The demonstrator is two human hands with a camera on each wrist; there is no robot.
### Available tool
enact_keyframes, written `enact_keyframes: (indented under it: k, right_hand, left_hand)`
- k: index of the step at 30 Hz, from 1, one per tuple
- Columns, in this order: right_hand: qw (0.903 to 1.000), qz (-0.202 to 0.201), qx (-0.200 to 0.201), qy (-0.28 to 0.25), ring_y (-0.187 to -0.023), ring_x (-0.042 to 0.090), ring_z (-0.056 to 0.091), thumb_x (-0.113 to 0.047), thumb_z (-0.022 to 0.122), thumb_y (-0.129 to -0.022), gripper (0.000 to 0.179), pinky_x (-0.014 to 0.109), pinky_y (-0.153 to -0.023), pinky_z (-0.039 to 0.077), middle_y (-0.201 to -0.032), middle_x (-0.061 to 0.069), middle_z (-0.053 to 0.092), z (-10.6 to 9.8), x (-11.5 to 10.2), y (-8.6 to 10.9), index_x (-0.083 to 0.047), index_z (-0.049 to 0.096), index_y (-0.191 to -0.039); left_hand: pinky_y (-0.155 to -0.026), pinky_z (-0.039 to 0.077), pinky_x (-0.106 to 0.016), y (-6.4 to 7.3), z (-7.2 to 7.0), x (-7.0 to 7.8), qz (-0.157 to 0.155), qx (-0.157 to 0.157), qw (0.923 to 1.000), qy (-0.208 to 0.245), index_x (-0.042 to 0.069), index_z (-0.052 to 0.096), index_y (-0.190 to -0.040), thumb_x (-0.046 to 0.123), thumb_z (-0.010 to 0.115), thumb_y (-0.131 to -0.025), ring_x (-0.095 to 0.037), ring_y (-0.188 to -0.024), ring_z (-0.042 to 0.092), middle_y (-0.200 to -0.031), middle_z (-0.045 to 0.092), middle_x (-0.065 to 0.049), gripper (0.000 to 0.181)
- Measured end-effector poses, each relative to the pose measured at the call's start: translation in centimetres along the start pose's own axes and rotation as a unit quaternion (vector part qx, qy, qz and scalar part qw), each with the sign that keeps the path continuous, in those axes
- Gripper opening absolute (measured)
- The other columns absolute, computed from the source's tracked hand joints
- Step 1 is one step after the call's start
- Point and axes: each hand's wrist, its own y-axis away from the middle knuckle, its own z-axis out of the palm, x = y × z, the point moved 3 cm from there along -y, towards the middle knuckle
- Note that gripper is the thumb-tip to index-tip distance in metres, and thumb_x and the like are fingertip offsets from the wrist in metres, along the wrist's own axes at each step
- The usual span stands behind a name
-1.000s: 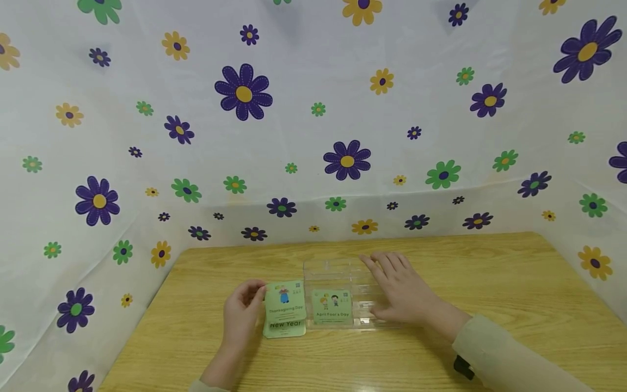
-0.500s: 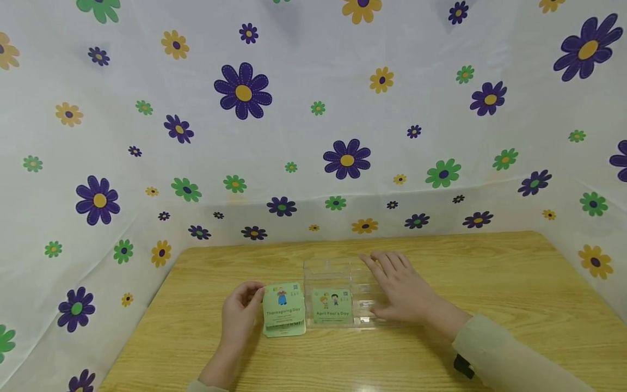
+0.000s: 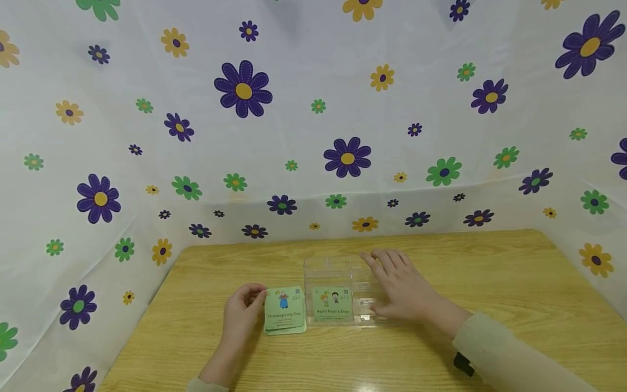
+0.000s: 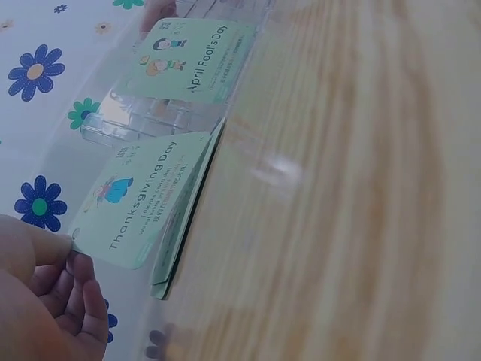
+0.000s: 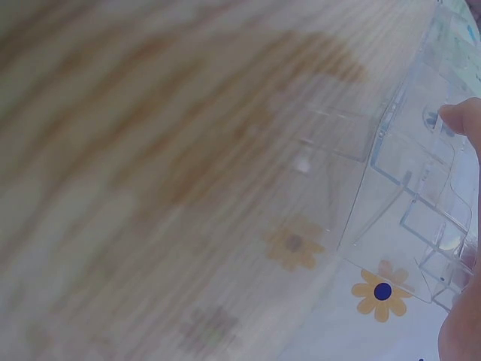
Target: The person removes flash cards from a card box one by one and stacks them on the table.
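Observation:
My left hand (image 3: 241, 316) pinches the upper left corner of a green Thanksgiving Day card (image 3: 284, 311) between thumb and fingers. In the left wrist view this card is tilted, its held corner raised above more green cards (image 4: 179, 239) on the table. Just to the right stands a clear plastic organizer (image 3: 327, 267) with stepped compartments. An April Fool's Day card (image 3: 332, 304) sits in its left section. My right hand (image 3: 404, 288) rests over the organizer's right part with fingers extended, fingertips toward the back and thumb near the front. The right wrist view shows the thumb touching the clear plastic.
All this is on a wood-grain table (image 3: 313, 359). A white cloth (image 3: 294, 136) printed with purple, green and yellow flowers surrounds the table's back and sides. A black object (image 3: 463, 363) shows beside the right sleeve.
The Thanksgiving Day card has come down over the cards beneath, covering the New Year lettering that showed earlier. My left hand still pinches its corner; my right hand stays on the organizer.

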Motion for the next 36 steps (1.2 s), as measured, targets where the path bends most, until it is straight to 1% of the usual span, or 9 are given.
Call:
enact_keyframes:
  k: [9, 15, 20, 26, 32, 36]
  right_hand:
    - [1.0, 0.001, -0.003, -0.007, -0.135, 0.033, 0.047, -0.064, 0.08, -0.079, 0.115, 0.056, -0.12, 0.04, -0.152, 0.019, 0.047, 0.0, 0.0, -0.1, -0.007, 0.028, -0.165]
    - [1.0, 0.003, -0.004, -0.005, -0.135, 0.033, 0.048, -0.064, 0.079, -0.079, 0.115, 0.056, -0.12, 0.04, -0.152, 0.019, 0.048, 0.0, 0.0, -0.1, -0.008, 0.027, -0.165]
    - [0.9999, 0.004, -0.008, -0.007, -0.136, 0.034, 0.047, -0.064, 0.078, -0.079, 0.115, 0.056, -0.121, 0.04, -0.152, 0.019, 0.047, -0.1, 0.0, -0.1, -0.008, 0.027, -0.165]
    - [0.9999, 0.006, -0.004, -0.011, -0.136, 0.035, 0.048, -0.063, 0.08, -0.079, 0.114, 0.057, -0.121, 0.04, -0.151, 0.019, 0.048, -0.2, -0.1, -0.1, -0.008, 0.028, -0.165]
    - [0.9998, 0.009, -0.01, -0.013, -0.137, 0.034, 0.047, -0.064, 0.079, -0.079, 0.114, 0.057, -0.121, 0.039, -0.152, 0.018, 0.048, -0.1, -0.1, 0.0, -0.009, 0.028, -0.165]
    - [0.9999, 0.007, -0.003, -0.014, -0.136, 0.034, 0.048, -0.063, 0.079, -0.079, 0.113, 0.057, -0.121, 0.04, -0.151, 0.018, 0.048, -0.1, -0.1, 0.0, -0.008, 0.029, -0.165]
  left_hand:
    - [-0.069, 0.052, -0.015, -0.5, -0.1, -0.8, -0.01, -0.003, 0.9998, -0.019, -0.007, 0.073, -0.11, 0.002, 0.067, -0.102, -0.006, -0.08, 0.059, -0.1, 0.074, -0.015, 0.013]
    - [-0.069, 0.051, -0.015, -0.4, -0.2, -0.9, -0.008, -0.003, 0.999, -0.044, -0.008, 0.073, -0.11, 0.002, 0.067, -0.102, -0.008, -0.082, 0.06, -0.102, 0.075, -0.019, 0.014]
    - [-0.069, 0.049, -0.016, -0.4, -0.2, -1.0, -0.015, -0.002, 0.9981, -0.059, -0.005, 0.074, -0.109, 0.004, 0.068, -0.102, -0.011, -0.084, 0.06, -0.103, 0.074, -0.018, 0.013]
    - [-0.07, 0.049, -0.017, -0.7, -0.1, -1.3, -0.015, -0.002, 0.9975, -0.069, -0.004, 0.075, -0.109, 0.005, 0.069, -0.101, -0.013, -0.086, 0.06, -0.104, 0.075, -0.017, 0.013]
    - [-0.071, 0.049, -0.017, -0.9, 0.1, -1.5, -0.019, -0.007, 0.9975, -0.067, -0.003, 0.076, -0.107, 0.005, 0.069, -0.101, -0.013, -0.086, 0.06, -0.103, 0.075, -0.015, 0.012]
    - [-0.071, 0.049, -0.017, -1.0, 0.1, -1.6, -0.019, -0.005, 0.9973, -0.07, -0.003, 0.076, -0.107, 0.006, 0.069, -0.101, -0.012, -0.086, 0.06, -0.103, 0.075, -0.015, 0.012]
